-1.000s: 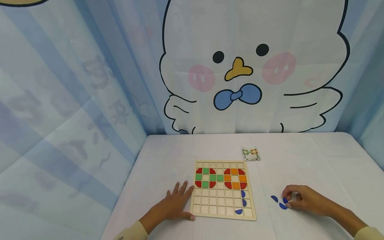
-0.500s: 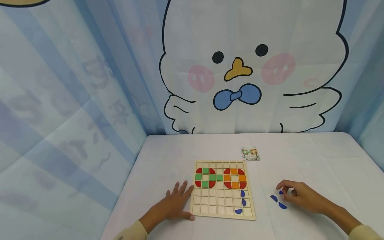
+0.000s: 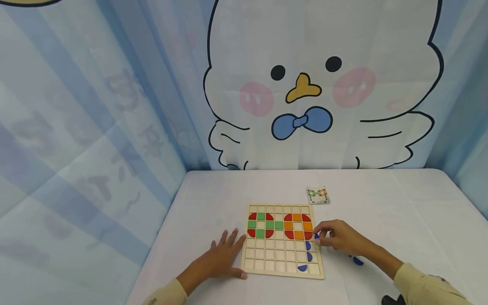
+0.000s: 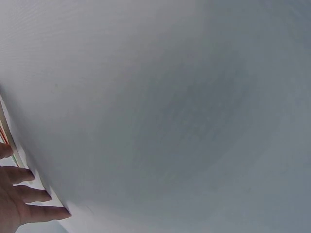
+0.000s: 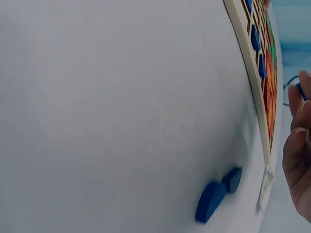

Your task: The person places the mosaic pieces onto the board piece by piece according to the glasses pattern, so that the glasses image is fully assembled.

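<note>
In the head view a wooden grid board [image 3: 280,245] lies on the table, with red, green and orange pieces set in its upper cells. Three blue half-round pieces [image 3: 309,256] sit toward its lower right, one of them [image 3: 302,267] with its flat side up. My right hand [image 3: 339,237] pinches another blue half-round piece [image 3: 317,236] between thumb and fingers, over the board's right edge below the red and orange ring. My left hand [image 3: 225,256] lies flat with spread fingers by the left edge, thumb near the lower left corner.
Two loose blue half-round pieces [image 5: 211,201] lie on the table right of the board, partly behind my right forearm in the head view. A small patterned card [image 3: 318,196] lies beyond the board's upper right corner. A cartoon-printed curtain [image 3: 301,148] hangs behind the table.
My right hand has lifted one blue half-round piece from the loose ones and carried it left to the board's right edge. My left hand has stayed in place.
</note>
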`<state>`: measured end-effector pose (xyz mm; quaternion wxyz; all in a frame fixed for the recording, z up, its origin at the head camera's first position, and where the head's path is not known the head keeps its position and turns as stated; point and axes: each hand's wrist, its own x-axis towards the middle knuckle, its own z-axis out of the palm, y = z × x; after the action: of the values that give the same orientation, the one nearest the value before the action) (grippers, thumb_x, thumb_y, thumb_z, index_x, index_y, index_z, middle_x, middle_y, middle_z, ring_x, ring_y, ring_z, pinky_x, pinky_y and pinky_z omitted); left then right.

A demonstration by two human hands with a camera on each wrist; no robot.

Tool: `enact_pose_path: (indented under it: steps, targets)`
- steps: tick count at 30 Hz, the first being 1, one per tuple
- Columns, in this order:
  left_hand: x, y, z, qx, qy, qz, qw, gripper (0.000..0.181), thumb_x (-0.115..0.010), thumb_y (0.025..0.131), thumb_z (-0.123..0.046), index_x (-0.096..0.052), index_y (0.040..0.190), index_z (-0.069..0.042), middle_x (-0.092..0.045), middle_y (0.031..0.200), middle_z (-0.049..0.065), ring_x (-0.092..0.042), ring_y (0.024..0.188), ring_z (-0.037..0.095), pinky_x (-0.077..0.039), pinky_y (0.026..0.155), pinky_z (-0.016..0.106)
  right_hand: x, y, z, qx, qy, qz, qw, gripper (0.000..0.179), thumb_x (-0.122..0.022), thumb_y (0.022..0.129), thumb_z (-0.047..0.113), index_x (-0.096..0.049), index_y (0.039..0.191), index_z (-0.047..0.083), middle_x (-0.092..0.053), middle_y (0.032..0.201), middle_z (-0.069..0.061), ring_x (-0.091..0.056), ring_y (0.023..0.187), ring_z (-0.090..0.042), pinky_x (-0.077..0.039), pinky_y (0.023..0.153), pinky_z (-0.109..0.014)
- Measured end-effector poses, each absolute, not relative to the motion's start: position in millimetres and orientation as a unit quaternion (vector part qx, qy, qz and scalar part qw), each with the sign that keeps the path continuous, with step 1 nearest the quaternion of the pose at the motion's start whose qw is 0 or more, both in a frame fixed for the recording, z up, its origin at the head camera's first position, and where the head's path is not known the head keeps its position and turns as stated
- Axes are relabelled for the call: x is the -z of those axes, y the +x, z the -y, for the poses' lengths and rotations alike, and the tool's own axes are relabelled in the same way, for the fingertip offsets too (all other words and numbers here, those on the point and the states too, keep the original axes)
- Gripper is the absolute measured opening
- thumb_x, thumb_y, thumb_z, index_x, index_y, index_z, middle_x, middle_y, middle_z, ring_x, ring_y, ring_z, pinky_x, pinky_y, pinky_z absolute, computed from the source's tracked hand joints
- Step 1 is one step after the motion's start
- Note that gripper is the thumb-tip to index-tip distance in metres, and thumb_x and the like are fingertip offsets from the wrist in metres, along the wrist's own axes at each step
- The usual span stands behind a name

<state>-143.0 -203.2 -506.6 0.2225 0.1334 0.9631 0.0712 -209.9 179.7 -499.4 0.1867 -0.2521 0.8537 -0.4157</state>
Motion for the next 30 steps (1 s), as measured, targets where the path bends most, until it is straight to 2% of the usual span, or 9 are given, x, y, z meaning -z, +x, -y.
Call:
enact_pose_path:
  steps: [7,14,22,30]
  targets:
    - [503.4,-142.0,202.8,-0.076,0.134,-0.962,0.225,0.109,-0.072,0.073,-0.074,-0.026,0.160,-0.024,-0.018,0.168,0.012,-0.016,0.153,0.045,-0.029,0.110,0.073,507.2,-214.2,-136.7,0.425,-0.312,-0.832,0.171,0.019,-0.074,0.091,0.018,-0.072,0.107,0.008,-0.059,0.079,0.004,-0.051,0.068,-0.004,-0.045,0.057,-0.019]
    - [505.8,-143.3,203.3,-0.072,0.131,-0.962,0.228,0.110,-0.071,0.073,-0.075,-0.026,0.160,-0.026,-0.017,0.169,0.011,-0.016,0.153,0.044,-0.029,0.110,0.072,509.5,-216.5,-105.6,0.420,-0.320,-0.829,0.185,0.024,-0.076,0.089,0.021,-0.074,0.107,0.005,-0.063,0.078,0.007,-0.052,0.062,-0.003,-0.046,0.055,-0.019]
    - [507.3,-144.1,203.7,-0.067,0.132,-0.963,0.227,0.110,-0.070,0.073,-0.076,-0.025,0.160,-0.027,-0.017,0.169,0.011,-0.016,0.153,0.044,-0.029,0.110,0.072,505.9,-219.3,-76.7,0.400,-0.332,-0.831,0.198,0.023,-0.075,0.087,0.013,-0.076,0.110,0.008,-0.065,0.078,0.009,-0.055,0.067,-0.006,-0.046,0.058,-0.019]
    - [507.4,-144.8,205.3,-0.066,0.141,-0.963,0.222,0.110,-0.067,0.074,-0.078,-0.024,0.161,-0.026,-0.017,0.169,0.012,-0.016,0.153,0.046,-0.030,0.109,0.073,511.1,-219.0,-44.8,0.391,-0.352,-0.832,0.177,0.017,-0.077,0.086,0.013,-0.077,0.103,0.011,-0.065,0.076,0.013,-0.056,0.070,-0.003,-0.049,0.065,-0.019]
